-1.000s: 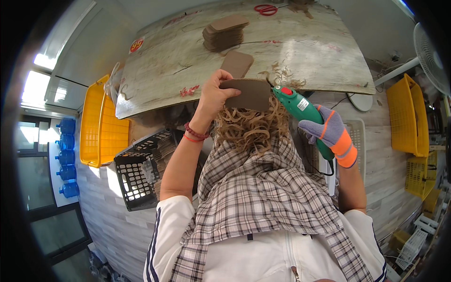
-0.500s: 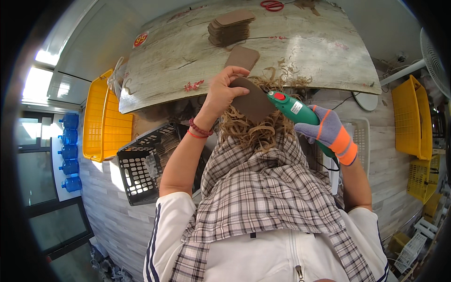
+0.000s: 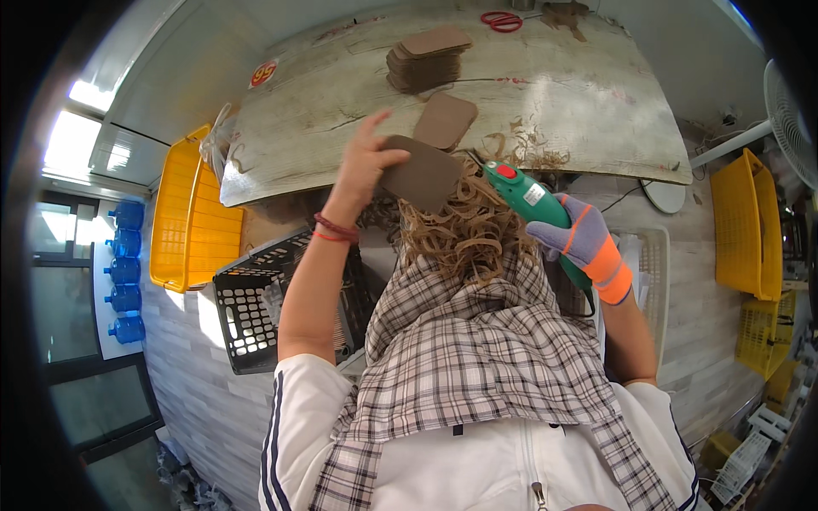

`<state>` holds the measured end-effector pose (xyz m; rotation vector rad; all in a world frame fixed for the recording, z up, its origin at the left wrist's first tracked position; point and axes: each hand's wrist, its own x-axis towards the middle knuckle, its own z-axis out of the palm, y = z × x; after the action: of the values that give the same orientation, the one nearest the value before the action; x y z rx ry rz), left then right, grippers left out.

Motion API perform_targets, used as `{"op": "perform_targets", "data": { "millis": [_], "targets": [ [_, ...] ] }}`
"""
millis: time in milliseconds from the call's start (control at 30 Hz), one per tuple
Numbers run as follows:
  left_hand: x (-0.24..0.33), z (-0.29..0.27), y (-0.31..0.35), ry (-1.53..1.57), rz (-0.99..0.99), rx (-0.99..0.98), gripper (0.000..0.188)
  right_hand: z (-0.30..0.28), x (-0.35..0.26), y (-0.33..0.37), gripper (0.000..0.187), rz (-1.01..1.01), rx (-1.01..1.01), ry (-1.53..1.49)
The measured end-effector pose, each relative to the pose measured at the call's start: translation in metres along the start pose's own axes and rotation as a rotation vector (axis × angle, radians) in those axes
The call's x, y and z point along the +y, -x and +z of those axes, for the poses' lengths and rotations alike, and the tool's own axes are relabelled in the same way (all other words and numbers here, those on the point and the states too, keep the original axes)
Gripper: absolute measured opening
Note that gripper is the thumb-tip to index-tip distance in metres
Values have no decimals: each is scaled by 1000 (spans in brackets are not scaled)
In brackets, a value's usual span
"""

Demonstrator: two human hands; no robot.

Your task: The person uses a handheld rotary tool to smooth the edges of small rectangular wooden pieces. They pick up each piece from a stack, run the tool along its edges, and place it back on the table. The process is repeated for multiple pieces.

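A flat brown pad (image 3: 422, 175) with rounded corners is in my left hand (image 3: 362, 175). The thumb lies on its face, while other fingers stick up, partly smeared by motion. My right hand (image 3: 584, 243), in a grey and orange glove, is wrapped round green electric scissors (image 3: 524, 196) with a red switch. Their narrow tip points at the pad's right corner, seemingly just apart from it. Another brown pad (image 3: 446, 121) lies on the table behind the held one. Curly brown trimmings (image 3: 473, 221) are heaped on my plaid apron (image 3: 460, 341) below the pad.
The wood-patterned table (image 3: 298, 128) bears a stack of brown pads (image 3: 426, 64), red-handled scissors (image 3: 501, 21) and loose trimmings. A black crate (image 3: 251, 328) holding pads stands at my left, a pale basket (image 3: 654, 272) at my right. Yellow crates (image 3: 192, 221) and a fan (image 3: 788, 115) stand farther out.
My left hand has shifted left with the pad, drawing it off the scissors' tip and turning it. Some of its fingers have lifted. The right hand keeps its grip, moved slightly left.
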<state>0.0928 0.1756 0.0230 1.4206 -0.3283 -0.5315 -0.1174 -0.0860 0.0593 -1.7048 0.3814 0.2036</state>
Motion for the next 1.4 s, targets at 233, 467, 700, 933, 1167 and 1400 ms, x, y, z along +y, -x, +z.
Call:
{"op": "perform_targets", "data": {
  "millis": [233, 467, 700, 933, 1167, 1400],
  "targets": [
    [-52, -102, -48, -1242, 45, 670, 48, -12, 24, 13, 45, 67, 140, 52],
    [-69, 32, -73, -1452, 130, 406, 65, -13, 43, 13, 46, 44, 209, 137],
    [-74, 49, -70, -1233, 337, 554, 47, -10, 51, 16, 45, 28, 262, 183],
    [-38, 77, -50, 257, 170, 372, 24, -13, 54, 5, 43, -77, 298, 159],
    [-14, 127, -34, 1119, 161, 201, 36, -6, 18, 2, 43, -74, 350, -14],
    [-19, 153, -32, 1228, 137, 182, 37, 2, 6, 10, 40, -75, 338, -149]
  ]
}}
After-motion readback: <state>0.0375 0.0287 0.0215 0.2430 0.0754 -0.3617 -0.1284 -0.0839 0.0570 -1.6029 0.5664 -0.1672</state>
